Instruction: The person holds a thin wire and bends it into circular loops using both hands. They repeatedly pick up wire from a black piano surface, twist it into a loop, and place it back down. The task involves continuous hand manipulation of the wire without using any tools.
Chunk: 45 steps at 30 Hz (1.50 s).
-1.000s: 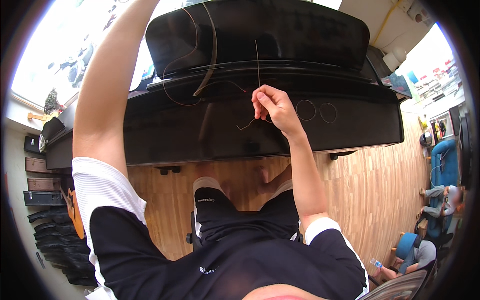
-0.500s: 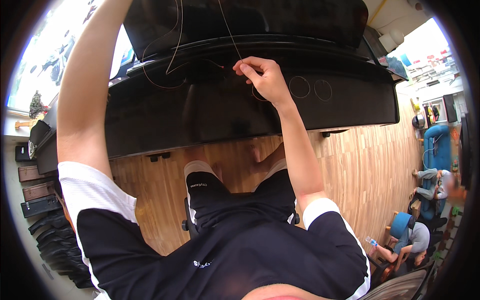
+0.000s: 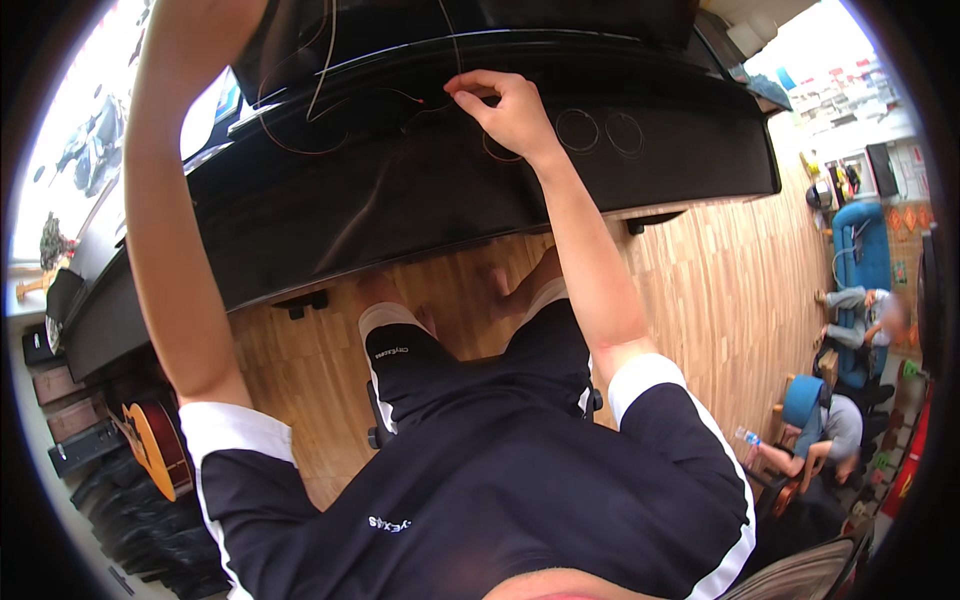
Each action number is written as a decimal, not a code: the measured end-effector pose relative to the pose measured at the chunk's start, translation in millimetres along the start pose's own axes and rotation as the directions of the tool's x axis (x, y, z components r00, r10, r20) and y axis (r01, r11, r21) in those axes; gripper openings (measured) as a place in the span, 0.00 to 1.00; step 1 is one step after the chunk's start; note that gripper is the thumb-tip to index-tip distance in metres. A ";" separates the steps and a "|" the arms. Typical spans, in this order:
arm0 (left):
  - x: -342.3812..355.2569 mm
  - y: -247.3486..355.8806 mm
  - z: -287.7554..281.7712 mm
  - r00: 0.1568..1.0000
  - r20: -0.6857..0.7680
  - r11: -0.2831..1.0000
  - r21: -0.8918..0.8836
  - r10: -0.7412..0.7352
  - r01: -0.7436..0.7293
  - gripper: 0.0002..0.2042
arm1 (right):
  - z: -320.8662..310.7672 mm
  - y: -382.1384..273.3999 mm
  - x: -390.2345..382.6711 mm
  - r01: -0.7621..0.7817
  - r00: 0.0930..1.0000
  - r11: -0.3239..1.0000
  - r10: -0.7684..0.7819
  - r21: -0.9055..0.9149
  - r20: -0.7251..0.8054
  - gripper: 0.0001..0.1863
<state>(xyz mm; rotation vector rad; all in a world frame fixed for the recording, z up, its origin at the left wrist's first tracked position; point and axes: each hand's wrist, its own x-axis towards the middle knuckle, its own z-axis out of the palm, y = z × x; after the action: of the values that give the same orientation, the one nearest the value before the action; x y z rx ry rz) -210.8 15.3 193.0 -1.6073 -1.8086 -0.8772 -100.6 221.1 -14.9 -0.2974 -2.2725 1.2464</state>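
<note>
We see a thin metal string (image 3: pixel 451 35) above the front of a glossy black piano (image 3: pixel 470 200), running up from our right hand (image 3: pixel 451 91) and out past the upper edge. Our right thumb and forefinger pinch it at the tips, a rounded gap showing between them behind the pinch. Of our left hand (image 3: pixel 212 22) only the part near the wrist shows, raised at the upper left; its fingers are cut off, so we cannot tell whether it grips anything.

Between our hands hang a pale strand (image 3: pixel 331 40) and a finer reddish strand; we cannot tell whether either joins the string. On the piano, a copper-toned loop (image 3: pixel 497 156) lies partly behind our right hand, and two wire loops (image 3: pixel 598 131) sit side by side just right of it.

Farther out, we see a guitar (image 3: pixel 155 448) at the left and two seated people on the right, one on a blue sofa (image 3: pixel 860 245).
</note>
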 end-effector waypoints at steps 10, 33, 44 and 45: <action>-142.0 54.5 153.2 0.862 0.411 0.793 -0.398 -0.295 0.461 0.11 | -26.7 17.0 -60.8 -0.030 0.975 0.999 0.027 -0.013 -0.220 0.12; -176.8 51.3 226.9 0.930 0.049 0.912 -0.183 -0.365 0.367 0.10 | -45.0 70.5 -107.1 -0.190 0.853 0.819 -0.135 -0.542 -0.503 0.04; -185.3 81.7 195.8 0.883 0.049 0.773 -0.462 -0.467 0.435 0.10 | -53.1 36.8 -116.0 0.060 0.895 0.994 -0.092 -0.086 -0.437 0.04; -189.2 93.3 185.2 0.864 0.071 0.709 -0.541 -0.498 0.453 0.10 | -49.4 11.4 -126.8 -0.003 0.922 0.980 0.080 0.199 -0.379 0.05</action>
<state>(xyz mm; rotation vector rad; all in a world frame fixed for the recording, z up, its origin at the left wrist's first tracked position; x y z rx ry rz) -92.0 47.1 -59.4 -1.3719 -2.0738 -1.8111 31.8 208.6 -46.2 -0.4757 -1.8041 1.2910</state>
